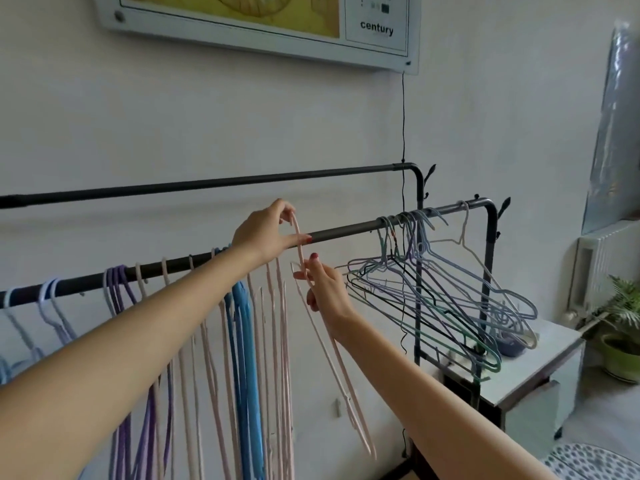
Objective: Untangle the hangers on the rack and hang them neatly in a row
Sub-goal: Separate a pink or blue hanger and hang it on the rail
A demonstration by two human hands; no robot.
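Note:
A dark metal rack rail (346, 231) runs from lower left to upper right. My left hand (265, 235) pinches the hook of a pale pink hanger (341, 368) just in front of the rail. My right hand (323, 289) grips the same hanger at its neck, below the hook. Left of my hands, purple, pink and blue hangers (242, 341) hang side by side in a row. At the rail's right end, a tangled bunch of blue, green, black and grey hangers (436, 292) hangs crossed over one another.
A second, higher rail (214, 184) runs behind, near the wall. A black cable (403, 116) drops from a framed wall panel (377, 29). A white cabinet (533, 372), a potted plant (623, 327) and a radiator (595, 268) stand at the right.

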